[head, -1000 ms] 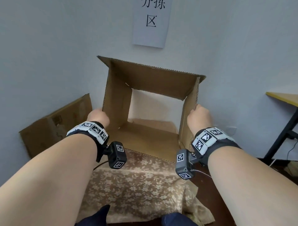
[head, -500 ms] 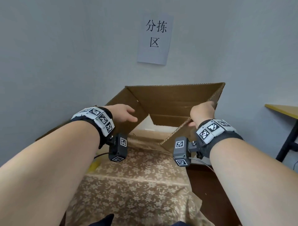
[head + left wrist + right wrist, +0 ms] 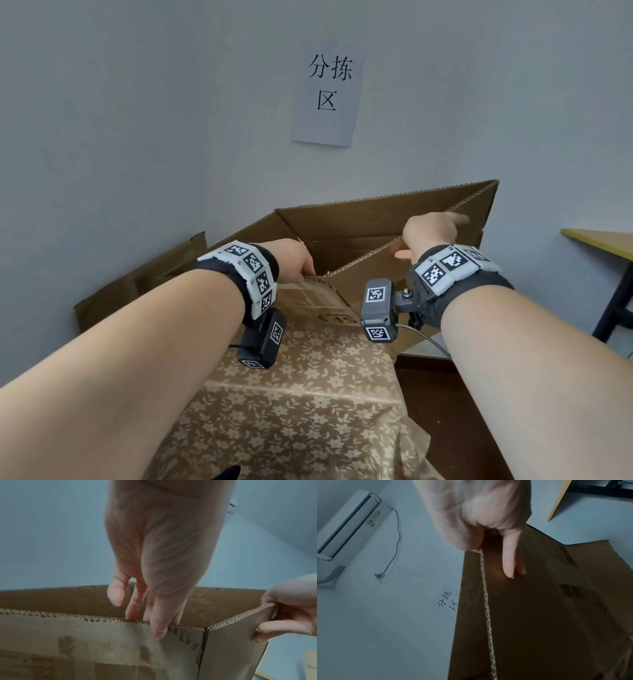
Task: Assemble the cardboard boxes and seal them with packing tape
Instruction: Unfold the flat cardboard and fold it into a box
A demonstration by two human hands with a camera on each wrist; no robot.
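Early in the task, judging by the layout: one box [image 3: 373,236] popped into an open skewed sleeve on the cloth-covered desk [image 3: 301,394], flaps unfolded, no fresh tape on any seam (only old tape marks on the near panel). No tape roll in view. At far left, flat cardboard [image 3: 137,284] leaning against the wall, probably waiting its turn. Left to do, then: squaring, folding flaps, taping, and the other pieces.

Left hand [image 3: 291,260] at the near panel's top edge, just left of the corner fold. In the left wrist view, fingers [image 3: 159,627] hooked over the corrugated rim, some dipping inside and one lying down the outer face, thumb raised free of the board. A curled, light hold on the rim, not a spread palm.

Right hand [image 3: 431,233] on the adjoining panel, right of that same corner. From the left wrist view, thumb above and fingers below the edge, pinching the board. In the right wrist view, two fingers [image 3: 510,561] lying straight along the panel's face beside the cut edge.

Box thus between both grips, each hand on one side of the near corner, far wall standing behind them, below the paper sign [image 3: 327,96].
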